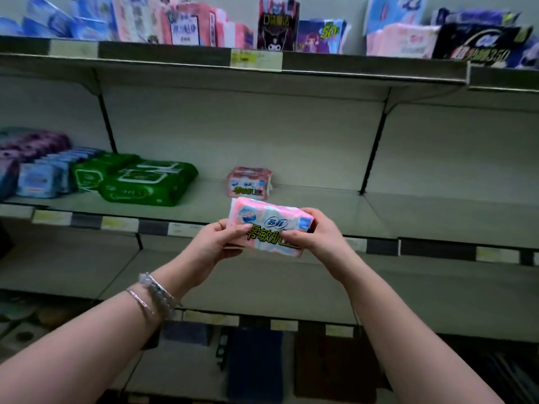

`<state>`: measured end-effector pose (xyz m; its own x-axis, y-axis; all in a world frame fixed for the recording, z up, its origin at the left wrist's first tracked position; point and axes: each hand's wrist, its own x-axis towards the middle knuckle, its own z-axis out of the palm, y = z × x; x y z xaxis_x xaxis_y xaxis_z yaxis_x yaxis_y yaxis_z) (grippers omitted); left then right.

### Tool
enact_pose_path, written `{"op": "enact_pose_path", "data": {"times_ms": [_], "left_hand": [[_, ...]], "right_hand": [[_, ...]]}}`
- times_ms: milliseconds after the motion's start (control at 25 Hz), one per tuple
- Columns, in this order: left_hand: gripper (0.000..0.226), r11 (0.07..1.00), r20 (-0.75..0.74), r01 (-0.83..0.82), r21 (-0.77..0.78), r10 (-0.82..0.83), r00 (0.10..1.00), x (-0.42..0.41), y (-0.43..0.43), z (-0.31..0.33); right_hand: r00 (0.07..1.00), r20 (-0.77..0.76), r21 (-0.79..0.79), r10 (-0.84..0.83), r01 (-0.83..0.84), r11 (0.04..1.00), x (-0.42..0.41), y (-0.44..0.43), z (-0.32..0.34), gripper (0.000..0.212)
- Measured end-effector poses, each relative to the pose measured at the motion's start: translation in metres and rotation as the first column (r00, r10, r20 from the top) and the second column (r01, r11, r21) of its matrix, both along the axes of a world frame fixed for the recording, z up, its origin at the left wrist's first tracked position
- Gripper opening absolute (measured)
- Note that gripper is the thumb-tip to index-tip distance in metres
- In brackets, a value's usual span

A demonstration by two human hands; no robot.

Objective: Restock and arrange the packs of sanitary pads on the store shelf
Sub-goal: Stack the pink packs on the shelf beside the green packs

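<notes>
In front of the middle shelf [291,205], both hands hold a pink pack [269,225] level in the air, just above the shelf's front edge. The left hand [217,243] grips its left end, thumb curled over the front; the right hand [316,236] grips the right end the same way (two bracelets [153,293] sit on the left wrist). A second pink pack [249,182] stands on the shelf just behind. Green packs [145,182] lie well to the left.
</notes>
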<state>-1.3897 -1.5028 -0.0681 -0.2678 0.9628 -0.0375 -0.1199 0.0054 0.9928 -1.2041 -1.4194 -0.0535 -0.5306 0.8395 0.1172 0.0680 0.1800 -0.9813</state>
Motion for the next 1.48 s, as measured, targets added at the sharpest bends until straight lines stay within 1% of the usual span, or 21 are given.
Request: {"op": "enact_pose_path", "data": {"times_ms": [120,200,280,360,440,520,640,720,800,880,960,1160,1320,1400,1480], "left_hand": [[0.032,1.000,0.008,-0.003,0.027,0.002,1.000,-0.027,0.031,-0.006],[0.025,0.999,-0.018,-0.009,0.042,0.009,1.000,-0.051,0.057,-0.014],[0.019,0.999,-0.106,-0.034,0.024,0.036,0.994,-0.080,0.085,-0.019],[0.020,1.000,-0.248,-0.017,-0.011,0.014,0.969,-0.108,0.113,-0.023],[0.020,0.998,-0.356,-0.012,-0.069,-0.013,0.934,-0.133,0.140,-0.027],[0.022,0.993,-0.407,-0.030,-0.110,-0.018,0.913,-0.148,0.160,-0.030],[0.026,0.986,-0.515,-0.014,-0.165,-0.074,0.854,-0.174,0.194,-0.038],[0.028,0.981,-0.546,-0.004,-0.194,-0.104,0.831,-0.184,0.210,-0.044],[0.030,0.978,-0.556,0.010,-0.208,-0.126,0.821,-0.190,0.221,-0.048],[0.032,0.976,-0.555,0.019,-0.218,-0.140,0.820,-0.196,0.231,-0.050],[0.031,0.974,-0.528,0.029,-0.225,-0.147,0.837,-0.200,0.238,-0.050],[0.032,0.975,-0.473,0.019,-0.222,-0.125,0.872,-0.200,0.251,-0.056],[0.036,0.974,-0.478,0.007,-0.227,-0.117,0.871,-0.194,0.252,-0.055],[0.041,0.975,-0.479,-0.002,-0.220,-0.106,0.871,-0.191,0.247,-0.051],[0.060,0.971,-0.480,-0.034,-0.236,-0.086,0.873,-0.187,0.239,-0.049]], "right_hand": [[0.999,0.023,0.035,-0.047,0.046,0.998,-0.028,0.032,-0.002,0.044],[0.993,0.043,0.056,-0.109,0.106,0.993,-0.053,0.056,-0.007,0.052],[0.982,0.097,0.056,-0.160,0.155,0.986,-0.080,0.081,-0.012,0.059],[0.979,0.141,0.048,-0.149,0.143,0.989,-0.107,0.106,-0.019,0.062],[0.959,0.230,0.059,-0.163,0.154,0.986,-0.133,0.132,-0.028,0.068],[0.934,0.309,0.081,-0.179,0.162,0.983,-0.147,0.148,-0.035,0.071],[0.918,0.338,0.079,-0.207,0.192,0.978,-0.173,0.171,-0.045,0.068],[0.909,0.358,0.108,-0.211,0.184,0.977,-0.183,0.180,-0.046,0.062],[0.893,0.387,0.164,-0.230,0.178,0.970,-0.190,0.187,-0.045,0.054],[0.878,0.404,0.196,-0.258,0.193,0.962,-0.197,0.196,-0.046,0.055],[0.869,0.413,0.180,-0.273,0.216,0.960,-0.200,0.201,-0.048,0.058],[0.866,0.405,0.107,-0.293,0.273,0.956,-0.204,0.207,-0.050,0.058],[0.874,0.394,0.068,-0.284,0.280,0.958,-0.203,0.209,-0.048,0.060],[0.880,0.382,0.058,-0.282,0.281,0.958,-0.199,0.206,-0.048,0.066],[0.879,0.358,0.077,-0.314,0.308,0.948,-0.193,0.201,-0.047,0.077]]}}
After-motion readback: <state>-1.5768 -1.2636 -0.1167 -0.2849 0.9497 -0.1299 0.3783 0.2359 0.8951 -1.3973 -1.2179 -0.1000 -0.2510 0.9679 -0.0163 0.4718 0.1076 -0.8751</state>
